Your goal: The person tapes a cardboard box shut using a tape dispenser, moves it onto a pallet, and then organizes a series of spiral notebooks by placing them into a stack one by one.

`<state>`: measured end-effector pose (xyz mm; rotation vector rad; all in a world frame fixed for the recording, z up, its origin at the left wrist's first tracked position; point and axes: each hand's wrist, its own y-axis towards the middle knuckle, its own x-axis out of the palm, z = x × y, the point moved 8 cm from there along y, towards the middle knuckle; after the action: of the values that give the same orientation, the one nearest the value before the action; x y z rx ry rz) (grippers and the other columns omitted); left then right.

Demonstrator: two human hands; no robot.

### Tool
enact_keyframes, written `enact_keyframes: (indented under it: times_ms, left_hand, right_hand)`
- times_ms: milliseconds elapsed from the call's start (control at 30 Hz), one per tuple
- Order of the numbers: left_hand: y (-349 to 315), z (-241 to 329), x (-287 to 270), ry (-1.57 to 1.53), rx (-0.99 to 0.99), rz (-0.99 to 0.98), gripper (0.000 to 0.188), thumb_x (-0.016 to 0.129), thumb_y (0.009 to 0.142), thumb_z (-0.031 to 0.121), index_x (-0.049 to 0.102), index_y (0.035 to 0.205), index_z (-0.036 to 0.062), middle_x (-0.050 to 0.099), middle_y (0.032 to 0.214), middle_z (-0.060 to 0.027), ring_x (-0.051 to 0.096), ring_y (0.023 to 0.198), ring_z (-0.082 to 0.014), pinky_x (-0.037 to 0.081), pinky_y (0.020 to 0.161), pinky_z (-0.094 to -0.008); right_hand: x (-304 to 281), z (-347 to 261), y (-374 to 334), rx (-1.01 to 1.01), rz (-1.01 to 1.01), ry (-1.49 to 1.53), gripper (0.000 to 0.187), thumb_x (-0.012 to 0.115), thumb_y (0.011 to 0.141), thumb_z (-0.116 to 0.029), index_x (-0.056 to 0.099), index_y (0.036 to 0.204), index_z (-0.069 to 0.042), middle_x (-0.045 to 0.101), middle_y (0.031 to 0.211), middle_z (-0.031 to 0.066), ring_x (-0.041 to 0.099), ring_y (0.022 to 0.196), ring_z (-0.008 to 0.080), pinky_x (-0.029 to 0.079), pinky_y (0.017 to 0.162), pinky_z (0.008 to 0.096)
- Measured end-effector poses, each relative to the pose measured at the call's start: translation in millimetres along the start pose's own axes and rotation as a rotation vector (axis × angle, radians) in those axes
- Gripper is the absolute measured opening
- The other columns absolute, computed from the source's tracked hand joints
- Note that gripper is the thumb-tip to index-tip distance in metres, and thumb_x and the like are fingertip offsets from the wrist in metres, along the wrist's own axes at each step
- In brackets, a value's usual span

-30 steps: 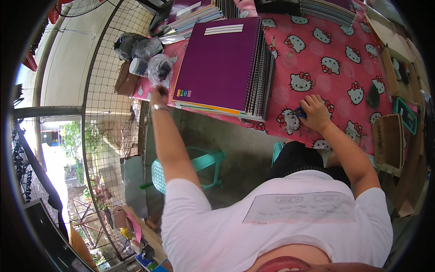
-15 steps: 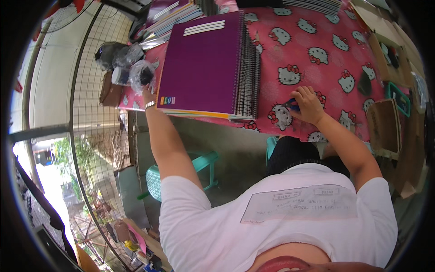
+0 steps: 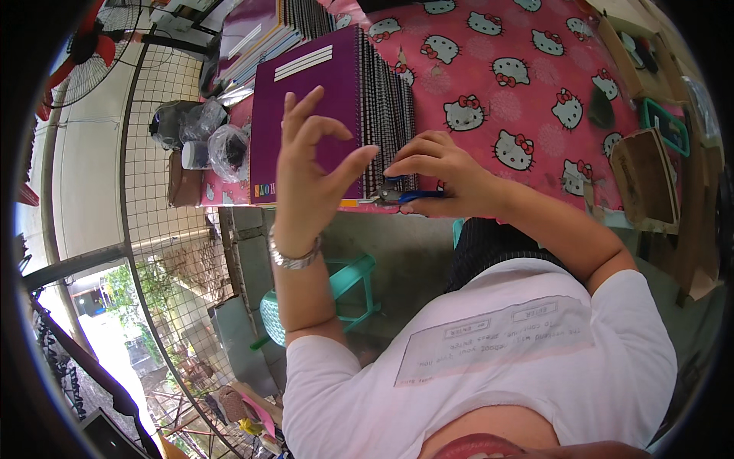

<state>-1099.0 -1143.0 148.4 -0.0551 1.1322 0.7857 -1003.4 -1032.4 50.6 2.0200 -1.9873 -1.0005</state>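
A stack of spiral-bound notebooks with a purple top cover lies at the table's near edge. Its wire bindings face right. In my right hand is a pair of blue-handled pliers, with the metal jaws by the near end of the bindings. Whether the jaws touch a wire, I cannot tell. My left hand is raised in front of the cover, fingers apart and holding nothing. A metal watch is on that wrist.
A pink patterned cloth covers the table. More notebooks lie at the far left, with plastic-wrapped things nearer. At right stand an open cardboard box and a teal basket. A green stool is below the table.
My left hand has come off the stack's left side and risen in front of the cover. My right hand has moved left with the pliers, up to the bindings.
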Motion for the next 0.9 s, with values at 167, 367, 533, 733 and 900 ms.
enact_keyframes:
  times_ms: [167, 367, 533, 733, 900]
  left_hand:
    - [-6.5, -23.9, 38.1, -0.135, -0.199, -0.100, 0.030, 0.081, 0.072, 0.012, 0.061, 0.093, 0.0066, 0.041, 0.147, -0.0184, 0.031, 0.142, -0.0322, 0.028, 0.111, -0.0399]
    - [-5.6, -29.6, 41.6, -0.237, -0.246, -0.092, 0.025, 0.077, 0.073, 0.005, 0.061, 0.093, 0.0063, 0.041, 0.147, -0.0166, 0.033, 0.141, -0.0311, 0.031, 0.110, -0.0393]
    - [-8.1, -30.0, 40.0, -0.195, -0.224, -0.093, 0.027, 0.077, 0.069, 0.006, 0.062, 0.092, 0.0065, 0.044, 0.146, -0.0181, 0.031, 0.142, -0.0376, 0.033, 0.110, -0.0437]
    - [-6.5, -18.9, 40.9, -0.093, -0.176, -0.160, 0.034, 0.078, 0.067, 0.003, 0.058, 0.095, 0.0064, 0.041, 0.147, -0.0134, 0.035, 0.139, -0.0274, 0.030, 0.110, -0.0384]
    - [-5.4, -19.9, 42.6, -0.086, -0.190, -0.154, 0.035, 0.076, 0.064, 0.003, 0.058, 0.094, 0.0071, 0.041, 0.147, -0.0149, 0.036, 0.137, -0.0309, 0.032, 0.110, -0.0401]
  right_hand:
    - [5.1, 2.1, -1.4, 0.000, 0.028, -0.033, 0.047, 0.076, 0.071, -0.020, 0.063, 0.116, -0.014, 0.060, 0.110, 0.0072, 0.053, 0.107, 0.0268, 0.036, 0.095, 0.0423]
    - [4.8, 9.0, -8.5, 0.054, 0.031, -0.042, 0.041, 0.075, 0.075, -0.020, 0.064, 0.113, -0.011, 0.062, 0.103, 0.0094, 0.057, 0.098, 0.0265, 0.041, 0.088, 0.0400]
    - [30.2, 19.8, -18.3, 0.636, -0.341, 0.585, 0.035, 0.064, 0.088, -0.030, 0.063, 0.112, -0.004, 0.065, 0.086, 0.0127, 0.063, 0.077, 0.0216, 0.048, 0.068, 0.0351]
    - [16.1, 29.6, -12.5, 0.408, -0.190, 0.394, 0.040, 0.068, 0.085, -0.034, 0.064, 0.112, -0.005, 0.066, 0.090, 0.0115, 0.066, 0.077, 0.0205, 0.052, 0.066, 0.0362]
    - [5.3, 26.8, -10.1, 0.112, -0.105, 0.014, 0.042, 0.073, 0.078, -0.029, 0.065, 0.113, -0.007, 0.064, 0.100, 0.0116, 0.062, 0.095, 0.0279, 0.049, 0.083, 0.0395]
